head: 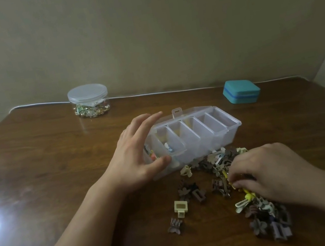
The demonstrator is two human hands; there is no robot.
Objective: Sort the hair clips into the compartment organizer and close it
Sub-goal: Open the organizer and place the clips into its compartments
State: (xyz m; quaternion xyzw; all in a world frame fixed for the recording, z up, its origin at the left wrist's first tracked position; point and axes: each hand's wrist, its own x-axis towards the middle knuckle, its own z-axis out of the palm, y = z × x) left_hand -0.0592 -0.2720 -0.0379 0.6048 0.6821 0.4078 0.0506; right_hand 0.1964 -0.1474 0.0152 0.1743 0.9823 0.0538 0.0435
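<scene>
a glossy brown wooden tabletop (45, 165) carries an open clear organizer (194, 136), scattered hair clips (221, 177), a lidded clear jar (88, 100) and a teal case (241, 91).

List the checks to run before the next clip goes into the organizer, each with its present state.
1. Organizer lid open: ok.
2. Left hand steadying the organizer's left end: ok.
3. Right hand pinching a clip from the pile of clips: cannot tell, fingers hide it.
4. Empty compartments on the right: ok.
5. Sorting finished: not ok, many clips lie on the table.
</scene>
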